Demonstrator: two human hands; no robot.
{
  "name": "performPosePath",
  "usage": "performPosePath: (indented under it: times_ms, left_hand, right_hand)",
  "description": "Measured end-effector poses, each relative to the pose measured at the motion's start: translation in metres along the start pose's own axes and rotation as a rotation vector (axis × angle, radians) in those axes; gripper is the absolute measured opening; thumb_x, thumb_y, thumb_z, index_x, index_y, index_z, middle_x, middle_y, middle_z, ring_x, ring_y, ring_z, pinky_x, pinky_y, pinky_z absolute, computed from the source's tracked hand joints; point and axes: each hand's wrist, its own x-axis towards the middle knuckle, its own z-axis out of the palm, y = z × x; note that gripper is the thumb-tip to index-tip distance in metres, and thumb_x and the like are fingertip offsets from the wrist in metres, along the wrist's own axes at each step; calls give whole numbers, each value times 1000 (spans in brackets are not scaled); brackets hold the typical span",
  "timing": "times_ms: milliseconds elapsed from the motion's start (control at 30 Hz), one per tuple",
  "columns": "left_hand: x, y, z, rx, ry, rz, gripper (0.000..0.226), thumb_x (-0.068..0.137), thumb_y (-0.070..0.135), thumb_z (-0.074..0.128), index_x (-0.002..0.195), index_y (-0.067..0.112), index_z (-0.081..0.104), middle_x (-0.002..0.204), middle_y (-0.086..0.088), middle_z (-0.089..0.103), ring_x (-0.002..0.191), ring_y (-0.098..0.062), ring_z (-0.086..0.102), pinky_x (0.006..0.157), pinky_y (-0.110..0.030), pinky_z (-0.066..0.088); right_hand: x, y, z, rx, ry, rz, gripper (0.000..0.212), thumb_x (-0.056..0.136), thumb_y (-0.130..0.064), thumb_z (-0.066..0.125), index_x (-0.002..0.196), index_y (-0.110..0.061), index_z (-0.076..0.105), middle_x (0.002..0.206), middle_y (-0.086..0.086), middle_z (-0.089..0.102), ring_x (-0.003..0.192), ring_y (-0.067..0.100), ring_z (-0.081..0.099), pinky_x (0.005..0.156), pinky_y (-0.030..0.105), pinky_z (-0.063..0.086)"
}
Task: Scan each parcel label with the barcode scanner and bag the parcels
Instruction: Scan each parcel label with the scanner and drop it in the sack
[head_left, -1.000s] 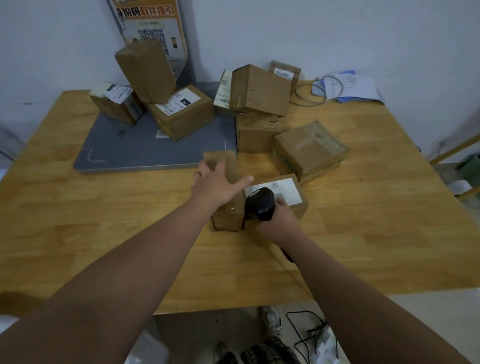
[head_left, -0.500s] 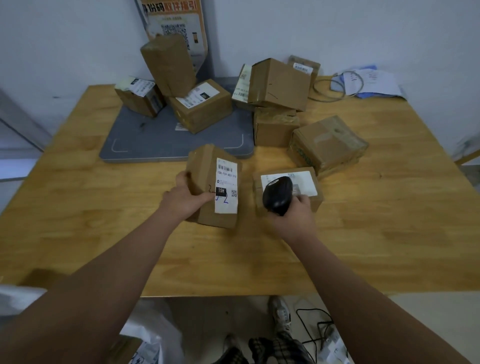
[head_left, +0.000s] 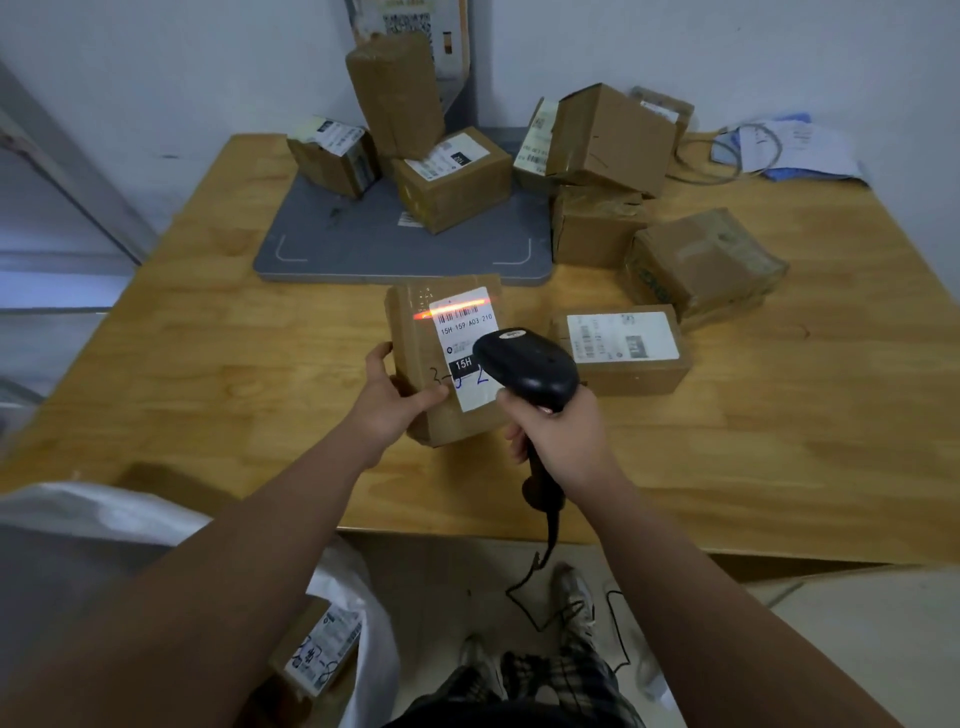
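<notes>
A: What reads on the white label (head_left: 464, 332) of the held parcel (head_left: 410, 358)?

B: "15H 159 A03 210" under the barcode — and "15H" again, white on a black block. A handwritten "3" sits on the cardboard beside it. The neighbouring parcel's label (head_left: 622, 336) and the wall poster (head_left: 410, 21) blur past reading.

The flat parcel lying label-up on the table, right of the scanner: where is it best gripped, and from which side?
Probably from above: thumb on the near long wall of the flat parcel, fingers over the far one. It lies flat and low, label up, with its near wall clear.
</notes>
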Motion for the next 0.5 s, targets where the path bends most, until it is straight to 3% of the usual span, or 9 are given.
performPosePath:
  times_ms: [167, 267, 500]
  left_hand:
    - [0, 0, 1, -11, -4, 19, 90, 84, 17, 73, 149, 24, 11, 108, 3, 49, 103, -16, 50, 73, -22, 42]
    - [-1, 0, 1, -18, -6, 24, 90, 84, 17, 73, 149, 23, 11, 107, 3, 49, 103, -16, 50, 80, -26, 41]
    - [-3, 0, 0, -36, -26, 29, 91, 84, 16, 73, 149, 25, 10, 121, -2, 47, 110, -17, 46, 88, -32, 41]
  right_hand:
    - [-2, -5, 6, -110, 16, 3, 13, 87, -22, 70, 85, -9, 65, 58, 4, 64, 46, 11, 60, 57, 28, 56]
    - [-2, -5, 5, -94, 36, 9, 15, 87, -20, 69, 77, -10, 64, 57, 4, 63, 44, 11, 59, 55, 29, 55]
    - [-2, -3, 0, -75, 56, 6, 15, 87, -19, 69, 80, -7, 65, 54, 2, 61, 43, 10, 57, 51, 27, 52]
